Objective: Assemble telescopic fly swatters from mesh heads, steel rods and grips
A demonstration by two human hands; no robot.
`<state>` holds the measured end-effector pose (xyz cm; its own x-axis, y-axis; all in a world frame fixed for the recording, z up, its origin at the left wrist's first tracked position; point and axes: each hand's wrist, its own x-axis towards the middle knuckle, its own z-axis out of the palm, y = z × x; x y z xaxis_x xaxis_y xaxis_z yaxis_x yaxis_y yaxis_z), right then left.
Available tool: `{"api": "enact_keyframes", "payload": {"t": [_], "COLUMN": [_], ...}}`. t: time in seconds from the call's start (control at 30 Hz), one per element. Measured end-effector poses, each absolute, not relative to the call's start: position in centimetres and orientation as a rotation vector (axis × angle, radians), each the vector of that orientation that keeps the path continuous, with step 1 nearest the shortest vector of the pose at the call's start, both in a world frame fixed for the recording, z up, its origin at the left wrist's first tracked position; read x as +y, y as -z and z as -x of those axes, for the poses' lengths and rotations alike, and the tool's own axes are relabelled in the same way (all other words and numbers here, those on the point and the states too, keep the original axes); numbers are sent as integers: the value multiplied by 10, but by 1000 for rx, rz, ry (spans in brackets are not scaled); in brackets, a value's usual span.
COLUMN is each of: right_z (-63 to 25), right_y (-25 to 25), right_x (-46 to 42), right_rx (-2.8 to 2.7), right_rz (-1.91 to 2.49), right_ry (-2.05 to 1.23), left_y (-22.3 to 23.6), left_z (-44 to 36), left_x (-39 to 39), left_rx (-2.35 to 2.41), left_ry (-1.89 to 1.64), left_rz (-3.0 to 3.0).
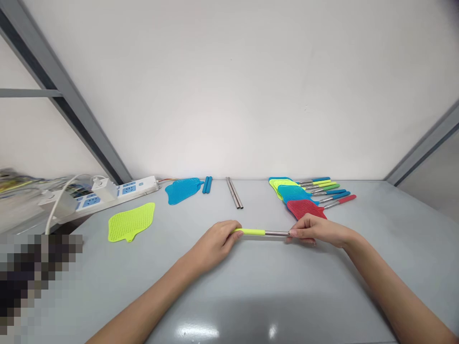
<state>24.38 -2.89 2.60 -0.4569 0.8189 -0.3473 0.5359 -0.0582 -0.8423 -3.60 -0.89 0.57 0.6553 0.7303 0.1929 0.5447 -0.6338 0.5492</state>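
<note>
My left hand (215,246) grips the lime-yellow sleeve end of a metal fly swatter handle (260,232), and my right hand (315,229) pinches its bare steel end. The handle lies level between my hands, just above the grey table (251,282). Beyond my right hand is a fanned row of complete swatters with red (304,209), blue and lime heads. To the left lie a loose lime mesh swatter head (131,222) and a blue mesh head (182,190). Two blue grip sleeves (207,184) and two bare steel rods (234,192) lie at the back.
A white power strip (125,190) with plugged-in adapters and a white cable (60,200) lies at the back left. A pixelated blur covers the lower left corner. A white wall rises behind the table's far edge, with grey metal frame bars at both sides.
</note>
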Motion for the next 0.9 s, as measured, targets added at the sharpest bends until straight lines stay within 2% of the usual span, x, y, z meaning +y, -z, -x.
{"api": "enact_keyframes", "payload": {"t": [0.4,0.9], "right_z": [-240,-235], "right_y": [-10,3], "right_x": [-25,-26], "right_rx": [-1840,-1508], "right_rz": [1346,1187], "right_ry": [-1724,-2179], "left_y": [-1,2], "left_z": [37,32], "left_x": [-13,-28], "left_rx": [982,961], "left_ry": [-544,-550], "left_rz": [-2427,-2651]}}
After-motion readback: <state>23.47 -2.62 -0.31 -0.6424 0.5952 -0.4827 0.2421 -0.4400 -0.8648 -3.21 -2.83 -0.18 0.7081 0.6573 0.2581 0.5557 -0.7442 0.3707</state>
